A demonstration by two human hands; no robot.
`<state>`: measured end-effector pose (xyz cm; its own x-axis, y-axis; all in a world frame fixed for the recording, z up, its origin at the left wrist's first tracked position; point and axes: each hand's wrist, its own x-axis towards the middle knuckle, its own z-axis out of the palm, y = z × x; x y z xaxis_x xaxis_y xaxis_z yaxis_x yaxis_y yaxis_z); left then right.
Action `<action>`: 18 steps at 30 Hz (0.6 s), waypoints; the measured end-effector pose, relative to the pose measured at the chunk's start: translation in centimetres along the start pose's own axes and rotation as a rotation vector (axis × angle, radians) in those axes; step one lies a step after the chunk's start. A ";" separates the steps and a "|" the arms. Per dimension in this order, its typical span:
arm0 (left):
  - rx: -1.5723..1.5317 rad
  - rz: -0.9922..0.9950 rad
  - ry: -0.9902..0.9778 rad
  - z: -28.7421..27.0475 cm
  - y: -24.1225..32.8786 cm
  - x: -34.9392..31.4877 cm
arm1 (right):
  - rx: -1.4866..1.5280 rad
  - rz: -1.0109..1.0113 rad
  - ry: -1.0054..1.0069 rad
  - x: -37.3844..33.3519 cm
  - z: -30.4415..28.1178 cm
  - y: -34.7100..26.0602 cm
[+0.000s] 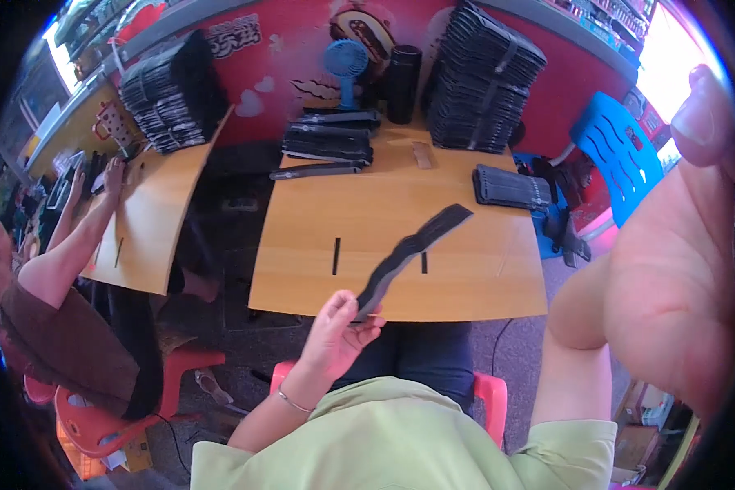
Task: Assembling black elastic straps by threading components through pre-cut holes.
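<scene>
In my left hand (332, 339) is one end of a long, wavy black strip (412, 245), pinched between thumb and fingers. The strip slants up and to the right, its far end above the table (302, 290). My right hand (678, 269) is raised very near the camera at the right rim. It looks large there, and most of its fingers are cut off or hidden, so what it holds, if anything, does not show. Two short black marks or pieces (336, 256) lie on the wooden top, one on either side of the strip.
A pile of black strips (328, 137), a blue fan (346, 65), a black bottle (403, 84) and a tall black stack (483, 82) stand at the back. A bundle (512, 188) lies right, near a blue chair (619, 155). At left, another person (82, 327) sits at a second table.
</scene>
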<state>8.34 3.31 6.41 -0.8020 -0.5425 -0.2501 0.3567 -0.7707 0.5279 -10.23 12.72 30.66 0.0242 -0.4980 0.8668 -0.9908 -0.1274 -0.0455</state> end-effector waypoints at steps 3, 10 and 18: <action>-0.113 -0.076 -0.138 -1.2 -0.6 0.7 | -0.036 -0.029 -0.007 1.0 0.0 -0.5; -0.148 -0.060 -0.282 -2.3 -1.2 0.6 | -0.053 -0.085 -0.008 -1.3 -2.0 -2.1; -0.103 -0.053 -0.261 -3.2 -0.6 1.4 | 0.223 0.488 -0.236 -9.0 3.2 8.5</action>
<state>8.50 1.96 3.15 -0.9122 -0.4066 -0.0501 0.3475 -0.8328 0.4308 -18.43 13.37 20.91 -0.3740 -0.7186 0.5863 -0.8433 0.0004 -0.5375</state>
